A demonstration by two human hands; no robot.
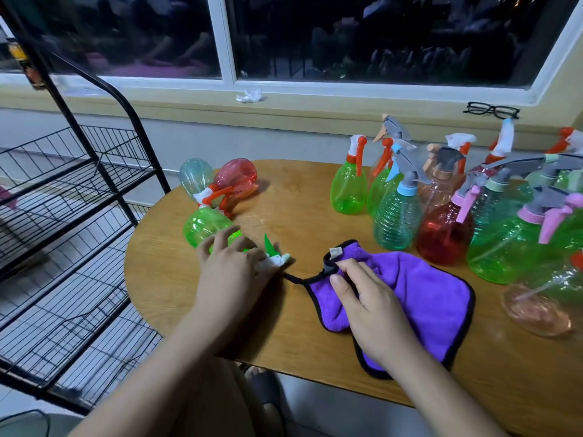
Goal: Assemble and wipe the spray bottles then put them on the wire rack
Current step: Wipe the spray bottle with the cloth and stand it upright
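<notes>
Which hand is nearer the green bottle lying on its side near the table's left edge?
Left. The left hand holds the green bottle at its sprayer end; the right hand pinches the purple cloth, off to the bottle's right, not touching it.

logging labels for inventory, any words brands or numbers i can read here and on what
No text here can be read.
Yellow and orange label on the dark object at the top left, by the wire rack: too blurred.
White tag on the purple cloth: too small to tell.
Spray bottles: no labels show.
</notes>
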